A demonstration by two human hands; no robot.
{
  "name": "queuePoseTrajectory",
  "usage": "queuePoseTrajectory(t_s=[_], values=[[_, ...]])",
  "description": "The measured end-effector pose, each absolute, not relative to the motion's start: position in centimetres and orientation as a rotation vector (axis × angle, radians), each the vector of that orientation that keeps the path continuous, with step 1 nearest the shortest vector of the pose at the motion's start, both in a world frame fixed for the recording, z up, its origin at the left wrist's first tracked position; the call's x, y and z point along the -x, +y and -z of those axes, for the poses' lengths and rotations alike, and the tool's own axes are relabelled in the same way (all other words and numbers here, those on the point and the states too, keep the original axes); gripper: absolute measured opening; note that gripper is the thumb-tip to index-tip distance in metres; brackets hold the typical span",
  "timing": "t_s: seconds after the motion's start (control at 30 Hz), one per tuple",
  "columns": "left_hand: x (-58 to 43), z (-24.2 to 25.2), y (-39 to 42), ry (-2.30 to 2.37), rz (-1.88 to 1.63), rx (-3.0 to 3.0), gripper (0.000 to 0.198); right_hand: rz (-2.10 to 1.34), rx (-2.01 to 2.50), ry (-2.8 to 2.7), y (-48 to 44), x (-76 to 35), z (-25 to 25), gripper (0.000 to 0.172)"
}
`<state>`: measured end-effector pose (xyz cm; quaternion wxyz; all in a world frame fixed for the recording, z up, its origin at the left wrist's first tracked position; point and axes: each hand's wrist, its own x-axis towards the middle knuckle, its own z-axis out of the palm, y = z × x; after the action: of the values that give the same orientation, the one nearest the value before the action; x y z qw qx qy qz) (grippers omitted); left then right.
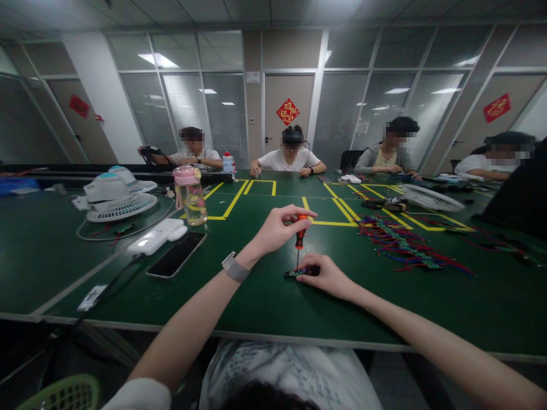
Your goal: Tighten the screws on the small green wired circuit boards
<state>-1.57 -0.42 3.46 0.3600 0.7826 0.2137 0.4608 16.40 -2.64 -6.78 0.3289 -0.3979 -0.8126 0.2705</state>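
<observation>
My left hand [280, 228] grips the orange and black handle of a screwdriver [301, 234], which stands upright with its shaft pointing down. The tip meets a small green circuit board [292, 274] on the table, close to my right fingertips. With thumb and fingers closed, my right hand [323, 274] holds that board against the tabletop. A small black part [315, 271] sits at the board's right end, partly covered by my fingers. Whether a screw is under the tip is too small to tell.
Right of my hands lies a row of circuit boards with red and blue wires [399, 242]. A phone [177, 255], a white power bank [156, 236], a pink-lidded bottle [190, 196] and white fan parts [122, 199] are to the left. Several people sit across the green table [256, 307].
</observation>
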Motion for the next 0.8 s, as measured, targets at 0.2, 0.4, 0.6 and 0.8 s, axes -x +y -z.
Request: queuePoseTrajectory(t_s=[0.2,0.4,0.6,0.8], values=[[1.6,-2.6,-1.1,0.654,-1.436,-2.169,0.021,-0.672,1.053,-2.136,-2.7,-16.4,6.9,0.011],[0.9,-2.5,-2.0,0.416,-1.221,-1.957,0.025,-0.682,1.0,-2.183,-2.2,-16.7,6.9,0.012],[0.4,-2.2,-2.5,0.549,-1.492,-2.193,0.014,-0.709,0.937,-2.245,-2.1,-17.2,6.4,0.016],[0.2,-2.1,-2.6,0.403,-1.346,-2.1,0.029,-0.668,0.934,-2.253,-2.2,-17.0,6.4,0.014]])
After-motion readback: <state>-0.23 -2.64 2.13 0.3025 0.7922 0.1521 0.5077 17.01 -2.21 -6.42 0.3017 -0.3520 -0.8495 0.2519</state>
